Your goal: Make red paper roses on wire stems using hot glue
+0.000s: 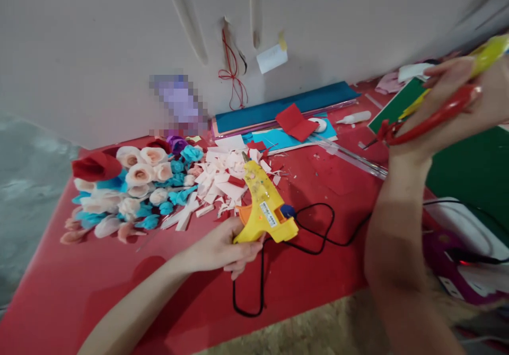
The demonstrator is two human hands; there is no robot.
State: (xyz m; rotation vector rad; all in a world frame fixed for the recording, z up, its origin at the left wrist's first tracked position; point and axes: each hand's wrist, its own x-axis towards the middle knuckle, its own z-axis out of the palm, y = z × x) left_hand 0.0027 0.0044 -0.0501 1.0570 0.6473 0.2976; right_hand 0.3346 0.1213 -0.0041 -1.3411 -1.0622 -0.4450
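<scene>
My left hand [222,249] is wrapped round the handle of a yellow hot glue gun [260,196], whose nozzle points up and away over paper scraps. The gun's black cord [318,249] loops across the red tabletop. At the upper right, my raised right hand [453,105] is closed on a tool with red and yellow handles [449,112]; blur hides its exact kind. Crepe-paper flowers [141,174] in white, blue, red and peach lie bunched to the left. Pale pink paper scraps [218,177] are heaped beside them, just beyond my left hand.
Blue paper [286,105] lies along the wall, with a folded red piece [295,122] before it. A small white bottle [355,117] and thin clear sticks [353,158] lie near green boards [469,174]. A purple device [445,267] sits lower right. Red string [231,74] hangs on the wall.
</scene>
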